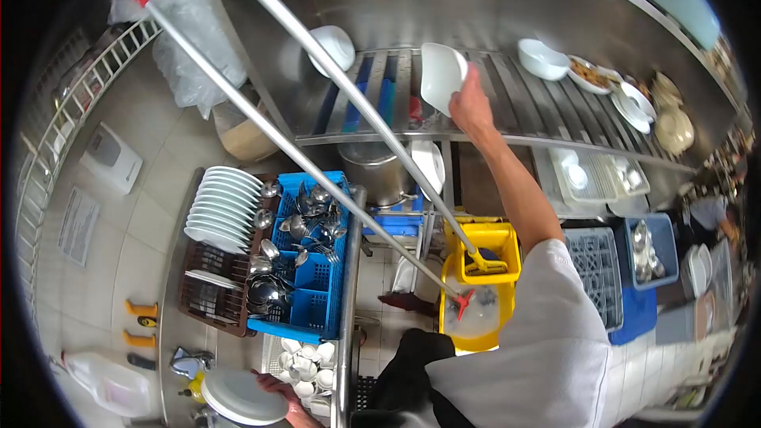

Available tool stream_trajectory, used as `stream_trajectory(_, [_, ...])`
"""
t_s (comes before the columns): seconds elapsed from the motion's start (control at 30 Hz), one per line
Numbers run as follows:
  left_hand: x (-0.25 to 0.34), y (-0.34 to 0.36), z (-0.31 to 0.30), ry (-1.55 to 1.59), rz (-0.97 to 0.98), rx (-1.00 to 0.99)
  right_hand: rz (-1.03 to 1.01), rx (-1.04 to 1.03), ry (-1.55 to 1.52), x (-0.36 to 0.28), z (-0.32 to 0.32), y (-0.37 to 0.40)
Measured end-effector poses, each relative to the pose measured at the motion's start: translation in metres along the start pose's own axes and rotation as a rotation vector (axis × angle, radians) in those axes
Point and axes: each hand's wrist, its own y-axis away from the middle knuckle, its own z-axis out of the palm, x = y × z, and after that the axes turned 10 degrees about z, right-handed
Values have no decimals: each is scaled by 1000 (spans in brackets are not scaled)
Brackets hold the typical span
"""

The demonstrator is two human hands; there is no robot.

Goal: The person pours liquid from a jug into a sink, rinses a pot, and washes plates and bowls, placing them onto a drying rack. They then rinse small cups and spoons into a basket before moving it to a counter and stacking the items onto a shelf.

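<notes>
Reaching up to the slatted metal shelf (507, 95), my right hand (472, 105) is closed on the edge of a white curved-rim dish (441, 78), held tilted over the slats. At the lower left, my left hand (279, 391) grips the edge of a round white plate (242, 396); whether more plates lie under it is hard to tell. Beside that hand is a container of small white cups (305, 368). A blue cutlery rack (309, 301) with spoons and forks stands beyond it, next to a brown rack (210, 301) of upright white plates (224, 202).
Two long mop handles (317, 51) slant across the view to a yellow mop bucket (483, 333). White bowls (543, 59) and dishes with food remains sit on the shelf's right. A metal pot (380, 174) stands below. Grey racks (587, 269) are at the right.
</notes>
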Motion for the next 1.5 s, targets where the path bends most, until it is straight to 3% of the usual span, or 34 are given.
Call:
stream_trajectory(0.03, [-7,-4,1,-4,35,15,82,-112,26,-12,17,-16])
stream_trajectory(0.17, [-35,5,39,-202,209,109,-2,-195,137,-49,113,-74])
stream_trajectory(0.23, [-23,13,44,-707,216,-8,-32,-230,110,-65,157,-92])
stream_trajectory(0.3, [-26,24,48,-1066,528,329,-69,-260,235,-80,192,-106])
stream_trajectory(0.33, [-87,18,81,-1135,673,448,-69,-253,262,-86,210,-112])
stream_trajectory(0.37, [-79,29,75,-1277,686,396,-68,-245,293,-90,228,-118])
stream_trajectory(0.43, [-107,33,94,-942,683,460,-130,-231,418,-85,268,-128])
stream_trajectory(0.57, [-101,64,77,-868,712,621,-199,-175,273,-59,336,-138])
stream_trajectory(0.73, [-108,76,55,-828,823,559,-365,-56,226,-8,411,-166])
stream_trajectory(0.77, [-107,76,51,-824,840,553,-60,-309,363,-25,392,-172])
stream_trajectory(0.8, [-108,75,51,-816,862,562,-62,-446,228,-1,395,-192])
stream_trajectory(0.83, [-109,71,52,-821,868,567,95,-758,-82,-32,308,-175])
stream_trajectory(0.87, [-110,65,54,-827,875,571,14,-824,-326,-4,284,-184])
stream_trajectory(0.9, [-112,59,57,-818,900,576,-57,-848,-474,8,231,-180])
stream_trajectory(0.93, [-113,51,59,-827,881,577,189,-870,-639,-42,132,-134])
stream_trajectory(0.97, [-114,42,61,-835,861,577,234,-672,-836,-61,65,-87])
stream_trajectory(1.0, [-112,34,60,-814,838,572,470,-456,-1053,-105,4,-23])
stream_trajectory(1.03, [-111,26,58,-792,816,563,370,-562,-1243,-116,-20,25])
stream_trajectory(1.1, [-111,3,55,-777,758,558,20,-1557,-1480,-161,-15,113])
stream_trajectory(1.13, [-112,-10,52,-775,731,527,-79,-1911,-1340,-199,-9,150])
stream_trajectory(1.17, [-115,-26,50,-740,681,463,-120,-2062,-1191,-227,0,188])
stream_trajectory(1.2, [-128,-41,58,-750,651,431,-165,-2071,-1091,-252,11,233])
stream_trajectory(1.23, [-128,-55,53,-752,616,364,-332,-1859,-1005,-265,33,288])
stream_trajectory(1.3, [-133,-79,53,-708,550,228,-363,-1366,-1074,-308,64,343])
stream_trajectory(1.37, [-135,-99,62,-716,560,214,-247,-1253,-1034,-334,98,344])
stream_trajectory(1.4, [-124,-107,63,-792,540,231,-331,-1172,-1008,-348,121,341])
stream_trajectory(1.43, [-127,-105,85,-1017,567,244,-409,-1090,-978,-364,140,335])
stream_trajectory(1.5, [-127,-89,120,-1404,470,483,-527,-1035,-863,-410,156,324])
